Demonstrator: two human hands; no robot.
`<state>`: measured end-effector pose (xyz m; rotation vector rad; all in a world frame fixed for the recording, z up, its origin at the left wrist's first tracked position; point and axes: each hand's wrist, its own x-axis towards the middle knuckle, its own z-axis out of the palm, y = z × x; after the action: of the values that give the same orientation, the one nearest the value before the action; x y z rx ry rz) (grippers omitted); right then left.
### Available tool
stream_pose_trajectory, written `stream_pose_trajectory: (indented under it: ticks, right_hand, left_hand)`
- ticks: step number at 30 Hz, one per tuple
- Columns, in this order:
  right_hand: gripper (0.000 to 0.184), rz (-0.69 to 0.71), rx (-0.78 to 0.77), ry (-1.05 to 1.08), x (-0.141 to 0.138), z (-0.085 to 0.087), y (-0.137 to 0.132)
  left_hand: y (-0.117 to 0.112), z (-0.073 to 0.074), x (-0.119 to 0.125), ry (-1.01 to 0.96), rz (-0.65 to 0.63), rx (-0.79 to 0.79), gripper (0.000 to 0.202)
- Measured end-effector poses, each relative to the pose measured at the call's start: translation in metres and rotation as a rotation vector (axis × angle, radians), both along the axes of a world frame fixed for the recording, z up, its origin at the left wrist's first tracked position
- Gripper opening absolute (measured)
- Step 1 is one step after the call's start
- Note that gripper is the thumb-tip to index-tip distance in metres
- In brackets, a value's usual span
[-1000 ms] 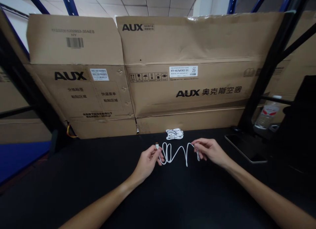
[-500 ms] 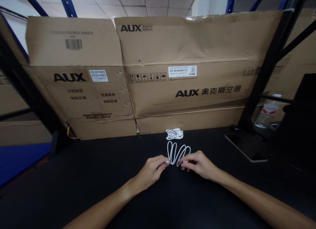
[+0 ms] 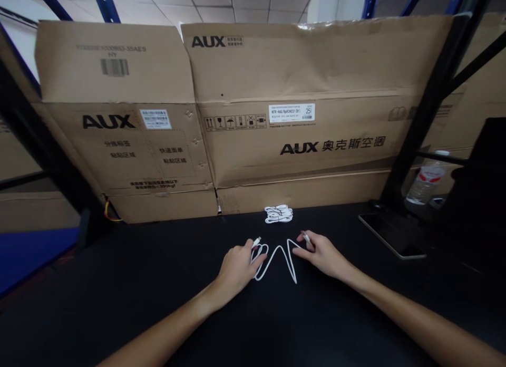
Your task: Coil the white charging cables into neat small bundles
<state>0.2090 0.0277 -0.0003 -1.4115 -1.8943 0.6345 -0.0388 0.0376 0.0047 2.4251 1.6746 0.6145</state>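
Observation:
A white cable (image 3: 276, 259) zigzags on the black table (image 3: 158, 282) between my hands. My left hand (image 3: 237, 267) pinches the cable near its left end, with the plug sticking up past my fingers. My right hand (image 3: 320, 253) pinches the other end, and that plug shows above my fingers. Both hands rest low on the table, a short gap apart. Behind them, near the cardboard, lies a small bundle of coiled white cable (image 3: 279, 214), untouched.
Large brown AUX cardboard boxes (image 3: 292, 108) stand along the table's back edge. At the right a dark tablet or phone (image 3: 389, 235) lies flat beside a black upright post (image 3: 422, 103), with a plastic water bottle (image 3: 425, 185) behind it. Blue racking shows overhead.
A second ago my hands held the cable apart, then came together with its loops folded away from me. Now they have parted a little and the cable lies in a zigzag between them.

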Motion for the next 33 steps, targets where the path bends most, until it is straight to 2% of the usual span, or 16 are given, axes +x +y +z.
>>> stream_pose_trajectory:
  ticks: [3,5,6,8,11,13,15,17,18,20,26,33]
  right_hand:
    - [0.020,-0.058,0.009,-0.260,0.007,-0.008,0.004]
    - [0.017,-0.060,0.023,-0.290,0.012,-0.010,0.008]
    - [0.019,-0.062,0.007,-0.233,0.014,-0.010,0.010]
    - [0.020,-0.049,-0.095,0.049,0.017,-0.006,0.014]
    - [0.020,0.056,-0.345,0.715,0.020,0.004,0.018]
    - [0.019,0.140,-0.474,1.082,0.020,0.012,0.019]
    - [0.023,0.177,-0.543,1.303,0.019,0.017,0.019]
    - [0.026,0.154,-0.575,1.414,0.019,0.021,0.019]
    - [0.026,0.128,-0.577,1.441,0.019,0.021,0.019]
    - [0.026,0.066,-0.575,1.453,0.021,0.020,0.020]
    - [0.024,-0.094,-0.549,1.425,0.043,0.011,0.032]
    - [0.026,-0.341,-0.373,1.422,0.072,0.008,0.047]
  left_hand:
    - [0.001,0.001,-0.003,-0.006,-0.041,-0.020,0.017]
    - [0.004,-0.001,-0.007,-0.078,-0.070,-0.007,0.019]
    - [0.006,-0.002,-0.009,-0.166,-0.075,-0.008,0.021]
    - [0.012,-0.006,-0.013,-0.421,-0.066,-0.035,0.024]
    - [0.019,-0.010,-0.014,-0.714,-0.061,-0.112,0.022]
    - [0.021,-0.010,-0.012,-0.881,-0.056,-0.218,0.019]
    - [0.019,-0.006,-0.008,-1.163,-0.047,-0.418,0.016]
    - [0.016,-0.002,-0.005,-1.411,-0.054,-0.614,0.013]
    - [0.015,0.000,-0.005,-1.471,-0.066,-0.669,0.013]
    - [0.015,0.003,-0.006,-1.525,-0.078,-0.685,0.016]
    - [0.028,0.004,-0.019,-1.539,-0.006,-0.504,0.024]
    - [0.036,0.000,-0.028,-1.322,0.116,-0.324,0.031]
